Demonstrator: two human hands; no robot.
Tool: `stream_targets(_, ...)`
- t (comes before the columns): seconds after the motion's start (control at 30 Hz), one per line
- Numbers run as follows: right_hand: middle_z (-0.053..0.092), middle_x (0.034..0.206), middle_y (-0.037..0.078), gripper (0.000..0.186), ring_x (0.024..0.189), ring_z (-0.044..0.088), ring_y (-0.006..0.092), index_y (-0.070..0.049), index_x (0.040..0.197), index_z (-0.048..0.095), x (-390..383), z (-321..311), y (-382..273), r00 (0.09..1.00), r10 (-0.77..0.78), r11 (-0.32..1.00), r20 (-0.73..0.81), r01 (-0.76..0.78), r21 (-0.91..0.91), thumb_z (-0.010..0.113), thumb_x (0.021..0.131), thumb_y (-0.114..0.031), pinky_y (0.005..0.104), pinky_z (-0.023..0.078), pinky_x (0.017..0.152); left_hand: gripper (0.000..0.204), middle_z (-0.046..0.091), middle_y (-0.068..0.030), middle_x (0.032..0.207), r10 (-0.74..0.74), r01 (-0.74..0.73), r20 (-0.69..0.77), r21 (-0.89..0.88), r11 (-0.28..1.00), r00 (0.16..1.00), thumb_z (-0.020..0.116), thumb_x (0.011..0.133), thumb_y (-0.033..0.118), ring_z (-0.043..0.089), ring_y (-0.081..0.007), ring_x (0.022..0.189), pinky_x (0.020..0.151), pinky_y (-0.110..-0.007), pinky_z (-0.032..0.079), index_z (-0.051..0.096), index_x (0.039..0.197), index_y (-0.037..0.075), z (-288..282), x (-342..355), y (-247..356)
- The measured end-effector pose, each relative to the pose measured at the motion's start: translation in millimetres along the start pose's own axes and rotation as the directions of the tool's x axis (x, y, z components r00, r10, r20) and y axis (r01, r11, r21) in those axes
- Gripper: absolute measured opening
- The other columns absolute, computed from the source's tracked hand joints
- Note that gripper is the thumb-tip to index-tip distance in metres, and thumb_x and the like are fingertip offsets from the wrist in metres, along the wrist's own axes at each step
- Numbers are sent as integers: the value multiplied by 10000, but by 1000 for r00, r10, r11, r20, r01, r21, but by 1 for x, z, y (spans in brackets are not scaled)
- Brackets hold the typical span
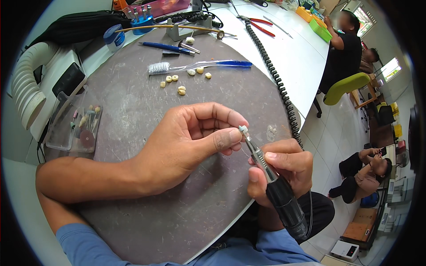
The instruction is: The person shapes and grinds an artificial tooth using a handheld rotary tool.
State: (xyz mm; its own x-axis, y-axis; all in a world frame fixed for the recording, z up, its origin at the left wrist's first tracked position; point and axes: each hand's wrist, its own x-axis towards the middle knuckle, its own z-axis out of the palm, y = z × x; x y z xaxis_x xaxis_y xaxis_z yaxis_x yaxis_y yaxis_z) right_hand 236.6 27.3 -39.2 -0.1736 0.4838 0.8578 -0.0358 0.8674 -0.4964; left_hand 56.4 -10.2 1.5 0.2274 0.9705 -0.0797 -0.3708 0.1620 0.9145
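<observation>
My left hand [195, 137] pinches a small white tooth-like piece [242, 129] between thumb and index finger. My right hand [284, 168] grips a black-and-silver rotary handpiece [278, 195], whose tip meets that piece. Above my hands on the scratched grey mat [111, 142] lie several small cream tooth-shaped pieces [181, 90], a toothbrush [199, 65] with a blue handle and a blue pen-like tool [164, 47]. A black coiled cord [270, 71] runs along the mat's right side.
At left stand a ribbed white hose [26, 84], a clear box of burs [82, 128] and a blue jar [113, 40]. Red-handled pliers [262, 26] lie on the white desk. Two people [341, 53] are at the upper right, another [361, 175] at the lower right.
</observation>
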Motion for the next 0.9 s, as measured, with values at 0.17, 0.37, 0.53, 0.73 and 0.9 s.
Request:
stream_targets(0.17, 626, 682, 114, 327, 452, 514, 68, -28, 851, 544, 0, 0, -1, 999, 20, 1000, -26, -20, 1, 770, 616, -39, 188, 369, 376, 199, 614, -69, 934, 8, -8, 1, 3, 1000, 1000, 629, 868, 79, 587, -103, 835, 755, -228, 481, 573, 1036, -11, 1, 0, 1)
stream_targets(0.37, 630, 692, 113, 343, 450, 504, 55, -25, 868, 543, 1, 1, 6, 995, 24, 999, -97, -22, 23, 769, 611, -50, 179, 351, 370, 197, 626, -87, 959, -15, 15, -22, 2, 1000, 1000, 629, 867, 75, 593, -106, 839, 756, -223, 485, 575, 1039, -4, 3, 0, 4)
stream_targets(0.53, 632, 694, 112, 350, 444, 501, 50, -28, 870, 543, 0, -3, 3, 998, 31, 999, -58, -31, -5, 774, 609, -65, 174, 339, 360, 185, 629, -87, 950, -14, 14, -27, 5, 1000, 1000, 625, 868, 71, 595, -112, 839, 754, -226, 485, 577, 1033, 2, 3, 0, 3)
stream_targets(0.73, 635, 695, 115, 344, 440, 509, 47, -31, 864, 548, 1, -4, 0, 998, 50, 998, -35, -51, -24, 779, 613, -74, 171, 342, 354, 170, 624, -82, 947, -18, 18, -34, -10, 1000, 999, 624, 869, 67, 591, -111, 833, 744, -229, 483, 578, 1018, 1, 4, 0, 2)
stream_targets(0.9, 637, 695, 122, 332, 449, 530, 55, -27, 861, 554, 2, -2, 0, 1000, 2, 1000, -21, -2, 4, 779, 619, -58, 176, 378, 369, 170, 604, -55, 925, -6, 6, -18, 4, 1000, 1000, 629, 868, 76, 580, -99, 820, 736, -222, 477, 587, 1014, 1, 4, 1, 2)
